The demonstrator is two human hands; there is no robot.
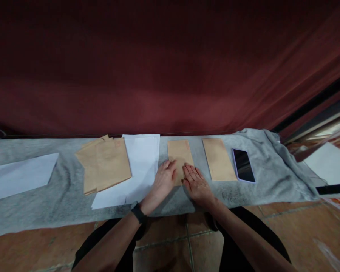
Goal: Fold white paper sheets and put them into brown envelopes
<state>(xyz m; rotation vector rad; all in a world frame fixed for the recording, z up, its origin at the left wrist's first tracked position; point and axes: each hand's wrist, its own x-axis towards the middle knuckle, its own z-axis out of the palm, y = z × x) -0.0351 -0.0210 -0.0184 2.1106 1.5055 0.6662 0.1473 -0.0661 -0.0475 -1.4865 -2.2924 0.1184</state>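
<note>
The right hand [197, 186] lies flat, fingers close together; the left hand [164, 177] rests with fingers loosely bent. Under both hands' fingertips, and stretching beyond them, lies a brown paper envelope [179, 152], flat and oblong, faint reddish print at its far right corner.

A phone [244, 165] lies at four o'clock, a red cloth [170, 75] hangs at twelve, brown tiles [205, 251] sit at six

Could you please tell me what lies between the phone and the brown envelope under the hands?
In the head view, a second brown envelope lies there on the grey cloth, nearer the phone than the first envelope.
</note>
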